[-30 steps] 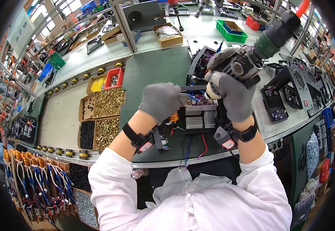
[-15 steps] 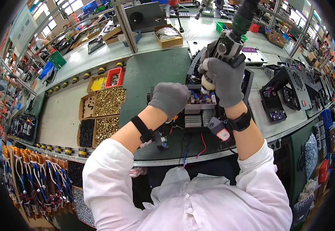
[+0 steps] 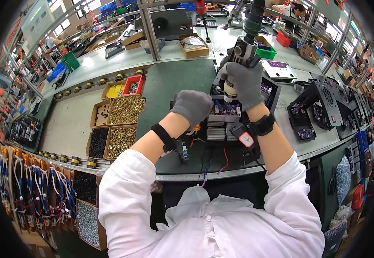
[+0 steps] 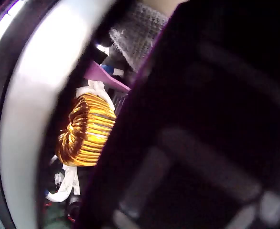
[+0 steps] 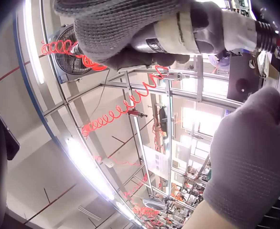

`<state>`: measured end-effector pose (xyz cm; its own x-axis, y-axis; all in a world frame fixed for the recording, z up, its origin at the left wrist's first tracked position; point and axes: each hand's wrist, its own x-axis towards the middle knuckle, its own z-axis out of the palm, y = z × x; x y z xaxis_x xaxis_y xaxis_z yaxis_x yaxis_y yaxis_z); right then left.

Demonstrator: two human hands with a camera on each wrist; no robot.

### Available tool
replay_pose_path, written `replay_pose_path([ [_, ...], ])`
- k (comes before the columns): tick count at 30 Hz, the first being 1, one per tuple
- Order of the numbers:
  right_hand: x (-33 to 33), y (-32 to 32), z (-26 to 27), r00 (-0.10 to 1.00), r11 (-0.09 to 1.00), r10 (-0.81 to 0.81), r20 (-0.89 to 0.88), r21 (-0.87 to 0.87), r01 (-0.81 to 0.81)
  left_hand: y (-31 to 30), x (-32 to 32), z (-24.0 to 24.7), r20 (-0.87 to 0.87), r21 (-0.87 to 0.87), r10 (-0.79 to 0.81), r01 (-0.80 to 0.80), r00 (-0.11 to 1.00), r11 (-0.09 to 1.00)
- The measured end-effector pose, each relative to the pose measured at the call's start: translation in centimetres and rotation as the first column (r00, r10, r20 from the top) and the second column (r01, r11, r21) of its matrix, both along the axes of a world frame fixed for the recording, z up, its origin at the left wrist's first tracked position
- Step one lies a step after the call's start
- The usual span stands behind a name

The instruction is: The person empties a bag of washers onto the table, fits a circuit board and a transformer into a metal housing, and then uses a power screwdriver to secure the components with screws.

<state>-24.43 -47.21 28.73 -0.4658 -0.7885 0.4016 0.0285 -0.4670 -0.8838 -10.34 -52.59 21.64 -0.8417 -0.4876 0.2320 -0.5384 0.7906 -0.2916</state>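
Note:
My gloved right hand (image 3: 245, 84) grips a power screwdriver (image 3: 240, 50), its pale nose pointing down over a purple circuit board (image 3: 218, 111). The board sits in a black electronics housing (image 3: 274, 95), with finned heat sinks (image 3: 216, 133) on the near side. My gloved left hand (image 3: 192, 105) is at the board's left edge; its fingertips are hidden, and I cannot tell what they hold. A copper-wound coil (image 4: 88, 131) with white leads shows in the left wrist view. The right wrist view shows the screwdriver's pale collar (image 5: 176, 36) under the right glove.
To the left are boxes of brass-coloured parts (image 3: 127, 109), black screws (image 3: 97, 143) and a red bin (image 3: 133, 85). A black metal case (image 3: 324, 105) stands on the right. Red (image 3: 227, 160) and blue wires hang near the front table edge. Wired coils (image 3: 23, 165) hang at lower left.
The screwdriver has swung from leaning right to nearly upright, its nose moving slightly left over the board. My left hand has shifted right, and the blue wire seen at its fingers earlier is now apart from them.

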Motion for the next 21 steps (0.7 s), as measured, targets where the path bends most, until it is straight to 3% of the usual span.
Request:
replay_pose_path([
  [1,-0.2,-0.1,0.2,1.0,1.0,0.001,-0.002,-0.001,-0.001,0.3,0.4,0.8,-0.002,-0.001,0.001,-0.001,1.0,1.0],
  [3,-1.1,-0.1,0.7,0.993,0.993,0.117,-0.013,-0.006,-0.117,0.7,1.8,3.0,0.007,0.2,0.011,-0.012,1.0,0.98],
  [4,-0.9,0.2,1.3,0.994,0.994,0.108,0.008,0.005,-0.108,-0.2,3.4,2.3,-0.412,0.482,0.229,-0.003,0.882,0.876],
  [5,-0.7,0.8,2.2,0.994,0.994,0.106,0.009,-0.008,-0.106,-1.6,5.6,1.5,-0.652,0.683,0.505,0.15,0.566,0.714],
  [6,-0.8,1.7,2.8,0.993,0.988,0.116,-0.014,-0.097,-0.117,-2.9,8.2,1.3,-0.7,0.667,0.678,0.544,0.224,0.509],
  [7,-1.3,2.2,3.0,0.991,0.975,0.127,-0.037,-0.179,-0.132,-3.7,10.3,1.1,-0.521,0.405,0.85,0.854,-0.079,0.327],
  [8,-2.4,2.8,2.8,0.85,0.982,-0.017,-0.527,-0.169,-0.084,-3.1,11.4,1.5,-0.516,0.41,0.853,0.85,-0.082,0.33],
  [9,-3.3,4.2,2.4,0.924,0.961,0.108,-0.367,-0.199,-0.192,-1.9,12.5,1.8,-0.268,0.283,0.951,0.931,-0.154,0.231],
  [10,-1.9,5.9,3.6,0.959,0.951,0.115,-0.26,-0.249,-0.181,-0.6,13.5,2.3,-0.006,0.116,0.985,0.979,-0.17,0.17],
  [11,-0.9,7.3,4.4,0.981,0.939,0.122,-0.15,-0.301,-0.163,1.2,13.6,2.1,-0.084,0.098,0.993,0.991,-0.087,0.095],
  [12,-0.2,8.2,4.9,0.974,0.894,0.228,-0.021,-0.392,-0.217,3.3,13.2,1.6,-0.159,0.083,0.987,0.996,-0.004,0.017],
  [13,0.2,8.9,5.0,0.936,0.837,0.339,0.097,-0.486,-0.253,5.0,12.4,1.3,-0.272,0.033,0.952,0.99,0.141,-0.137],
  [14,0.4,9.7,4.5,0.898,0.781,0.43,0.092,-0.538,-0.319,6.7,11.2,1.0,-0.384,0.001,0.882,0.956,0.272,-0.294],
  [19,1.7,13.4,2.3,0.954,0.785,0.261,0.15,-0.608,-0.119,12.6,4.5,0.4,-0.201,0.043,0.908,0.929,0.368,-0.367],
  [21,0.8,14.3,1.0,0.946,0.755,0.283,0.157,-0.645,-0.118,13.3,3.1,0.9,-0.172,0.035,0.909,0.925,0.38,-0.379],
])
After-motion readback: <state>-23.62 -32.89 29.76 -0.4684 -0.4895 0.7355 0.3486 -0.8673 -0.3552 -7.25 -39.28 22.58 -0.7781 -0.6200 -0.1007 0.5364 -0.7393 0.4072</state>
